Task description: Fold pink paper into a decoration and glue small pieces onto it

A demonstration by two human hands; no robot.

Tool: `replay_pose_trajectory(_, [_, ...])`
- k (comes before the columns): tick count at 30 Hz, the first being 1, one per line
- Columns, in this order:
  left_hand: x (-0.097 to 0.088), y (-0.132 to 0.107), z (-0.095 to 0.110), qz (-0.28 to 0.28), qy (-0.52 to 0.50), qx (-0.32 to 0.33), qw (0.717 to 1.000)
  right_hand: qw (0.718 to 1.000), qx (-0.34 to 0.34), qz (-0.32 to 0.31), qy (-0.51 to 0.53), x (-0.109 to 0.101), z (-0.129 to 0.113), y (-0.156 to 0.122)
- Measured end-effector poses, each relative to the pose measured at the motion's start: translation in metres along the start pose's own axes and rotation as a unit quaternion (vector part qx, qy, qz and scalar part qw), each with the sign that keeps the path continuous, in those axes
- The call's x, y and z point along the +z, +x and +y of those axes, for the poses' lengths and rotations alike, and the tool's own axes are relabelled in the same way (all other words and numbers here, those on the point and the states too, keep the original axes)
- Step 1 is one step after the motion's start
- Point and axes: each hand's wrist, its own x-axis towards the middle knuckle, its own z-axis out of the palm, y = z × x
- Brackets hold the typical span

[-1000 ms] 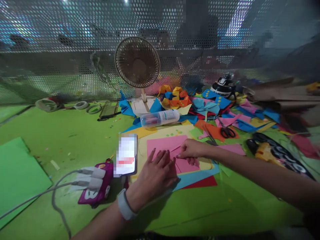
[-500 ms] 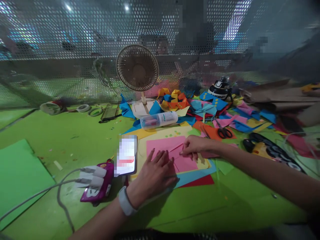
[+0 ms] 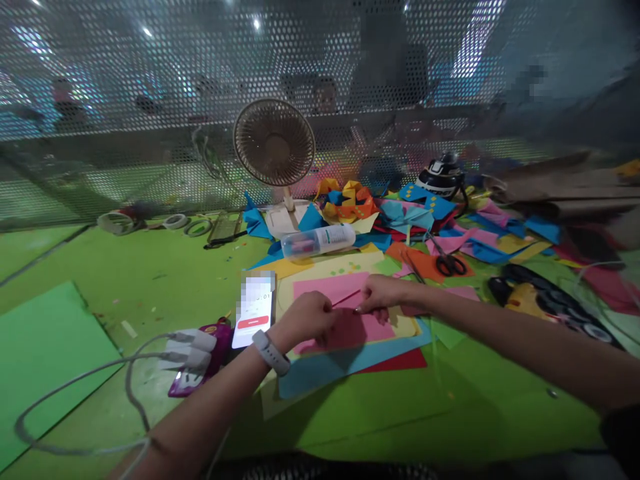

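Note:
A sheet of pink paper (image 3: 345, 330) lies on a stack of coloured paper, with a narrow raised fold running across its upper part. My left hand (image 3: 307, 320) has its fingers curled in, thumb and forefinger closed at the fold's left end. At the right end of that fold, my right hand (image 3: 376, 297) pinches the paper between thumb and forefinger. Under the pink sheet show pale yellow paper (image 3: 407, 325), light blue paper (image 3: 310, 377) and a red corner. A lit phone (image 3: 254, 310) lies just left of the stack.
Behind the stack lie a clear bottle (image 3: 319, 241) and a desk fan (image 3: 275, 143) before a perforated metal screen. Scissors (image 3: 450, 265) and folded paper scraps spread to the right. A purple power strip (image 3: 207, 357) with white plugs and cables sits at left, near green paper (image 3: 47, 373).
My left hand has gone from lying flat with fingers spread on the pink paper to a closed grip at the fold. My right hand keeps its pinch, nearly unmoved.

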Motion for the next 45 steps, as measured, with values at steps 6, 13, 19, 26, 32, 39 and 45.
replay_pose_trajectory(6, [0.017, 0.024, -0.005, -0.145, -0.192, -0.086, 0.967, 1.0, -0.006, -0.001, -0.019, -0.001, 0.001, 0.001])
replay_pose_trajectory(13, [0.015, 0.025, -0.006, -0.173, -0.211, -0.099, 0.957, 1.0, -0.005, -0.006, -0.008, -0.001, 0.006, 0.004])
replay_pose_trajectory(19, [0.012, 0.018, -0.007, -0.164, -0.201, -0.101, 0.96, 1.0, -0.021, 0.004, -0.014, 0.0, 0.003, -0.001])
replay_pose_trajectory(26, [0.013, -0.018, -0.008, 0.068, -0.116, 0.003, 0.991, 0.999, -0.003, 0.04, -0.021, 0.004, 0.001, -0.006])
replay_pose_trajectory(32, [0.043, -0.029, -0.039, 0.185, 0.134, 0.171, 0.958, 0.999, -0.011, 0.029, 0.015, 0.02, 0.0, -0.017])
replay_pose_trajectory(39, [0.051, -0.025, -0.05, 0.149, 0.22, 0.187, 0.946, 0.995, -0.016, 0.082, -0.062, 0.05, -0.006, -0.021])
replay_pose_trajectory(45, [0.042, -0.027, -0.052, 0.127, 0.22, 0.208, 0.945, 0.922, -0.18, 0.237, -0.249, 0.067, -0.011, -0.035])
